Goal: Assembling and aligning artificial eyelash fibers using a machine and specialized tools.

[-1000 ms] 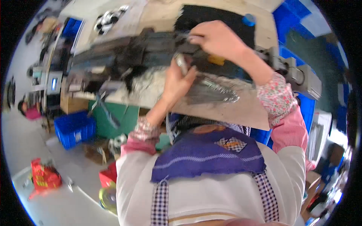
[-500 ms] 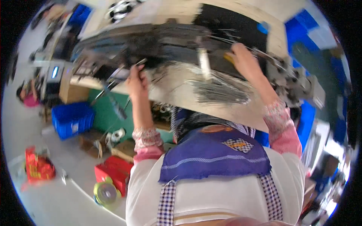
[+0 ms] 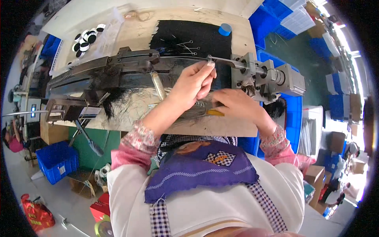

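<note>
A long dark metal machine (image 3: 106, 73) lies across the wooden bench (image 3: 221, 128). My left hand (image 3: 193, 83) reaches over it, its fingertips pinched on a thin metal needle at the machine's steel rod (image 3: 227, 61). My right hand (image 3: 237, 106) rests lower on the bench, closed over a bundle of thin metal needles (image 3: 193, 112) with a yellow piece (image 3: 215, 113) at its end. A black cloth (image 3: 189, 39) with a few loose needles lies behind the machine.
A grey motor block (image 3: 276, 79) ends the machine on the right. Black and white discs (image 3: 87, 37) and a blue cap (image 3: 226, 29) sit at the back. Black fibres (image 3: 114, 100) hang off the machine. Blue crates (image 3: 55, 162) and a red bag (image 3: 37, 215) stand on the floor at left.
My left hand has moved from the machine's left part over to the rod on the right. My right hand has come down from the machine onto the needle bundle.
</note>
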`<state>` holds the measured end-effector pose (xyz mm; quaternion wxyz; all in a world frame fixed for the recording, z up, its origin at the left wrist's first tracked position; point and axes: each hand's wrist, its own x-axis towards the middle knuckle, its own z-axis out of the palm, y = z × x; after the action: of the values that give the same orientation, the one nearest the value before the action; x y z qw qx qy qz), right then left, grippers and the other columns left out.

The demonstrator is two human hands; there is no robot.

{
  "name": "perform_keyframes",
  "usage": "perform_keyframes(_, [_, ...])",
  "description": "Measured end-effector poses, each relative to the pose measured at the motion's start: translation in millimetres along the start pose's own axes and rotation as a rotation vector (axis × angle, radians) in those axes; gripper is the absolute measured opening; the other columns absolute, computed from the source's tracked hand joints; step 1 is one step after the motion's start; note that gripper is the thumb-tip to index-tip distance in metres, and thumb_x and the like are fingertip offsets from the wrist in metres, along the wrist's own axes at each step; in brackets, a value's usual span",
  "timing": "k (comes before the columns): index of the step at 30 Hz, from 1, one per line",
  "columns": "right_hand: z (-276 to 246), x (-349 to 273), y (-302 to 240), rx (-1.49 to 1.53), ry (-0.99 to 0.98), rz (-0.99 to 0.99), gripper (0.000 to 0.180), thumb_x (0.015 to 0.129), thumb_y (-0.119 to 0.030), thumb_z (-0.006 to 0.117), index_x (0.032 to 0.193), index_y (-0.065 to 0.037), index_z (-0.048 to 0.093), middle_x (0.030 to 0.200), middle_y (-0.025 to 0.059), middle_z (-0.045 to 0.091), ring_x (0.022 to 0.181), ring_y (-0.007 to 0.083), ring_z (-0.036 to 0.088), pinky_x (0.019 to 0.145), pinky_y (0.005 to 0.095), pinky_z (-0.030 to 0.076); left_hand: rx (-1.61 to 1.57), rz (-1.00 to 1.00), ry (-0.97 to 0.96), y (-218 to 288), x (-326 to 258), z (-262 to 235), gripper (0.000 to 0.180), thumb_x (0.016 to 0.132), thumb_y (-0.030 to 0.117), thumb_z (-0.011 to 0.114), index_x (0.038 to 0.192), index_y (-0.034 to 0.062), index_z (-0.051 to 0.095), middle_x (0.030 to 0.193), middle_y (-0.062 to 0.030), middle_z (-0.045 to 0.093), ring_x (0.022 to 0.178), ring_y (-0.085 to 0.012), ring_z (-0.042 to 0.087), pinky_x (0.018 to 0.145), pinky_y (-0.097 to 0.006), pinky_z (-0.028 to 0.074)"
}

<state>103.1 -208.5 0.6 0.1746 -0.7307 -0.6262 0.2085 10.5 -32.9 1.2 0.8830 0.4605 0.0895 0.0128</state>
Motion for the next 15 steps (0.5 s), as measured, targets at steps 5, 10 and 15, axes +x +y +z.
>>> perform_keyframes(5, [-19.3,-31.7,-6.2,0.114,-0.048,0.121,0.014,0.086,-0.020,0.059,0.092,-0.008,0.059,0.077,0.0099,0.063,0.073,0.0330,0.061,0.066,0.0433,0.046,-0.087,0.018,0.363,-13.1,14.1,-9.0,0.026,0.097,0.029,0.052,0.082,0.0076,0.052,0.058,0.0063,0.037,0.041,-0.0063,0.033,0.039,-0.023,0.023])
perform_keyframes(10, [-65.3,8.0,-7.0,0.003,0.543,-0.050,0.015,0.086,-0.010,0.054,0.099,-0.002,0.056,0.083,0.0160,0.059,0.077,0.0369,0.060,0.067,0.0422,0.049,-0.042,0.289,0.504,-26.1,11.0,-9.2,0.025,0.098,0.027,0.050,0.083,0.0067,0.053,0.059,0.0043,0.037,0.042,-0.0067,0.032,0.041,-0.023,0.024])
perform_keyframes(15, [-56.5,114.5,23.2,-0.355,0.492,-0.095,0.031,0.078,-0.001,0.054,0.108,-0.005,0.060,0.096,0.0181,0.064,0.091,0.0378,0.061,0.076,0.0425,0.049,-0.053,0.297,0.525,-16.0,9.4,-11.6,0.027,0.098,0.026,0.049,0.079,0.0078,0.053,0.057,0.0034,0.038,0.043,-0.0069,0.031,0.039,-0.024,0.022])
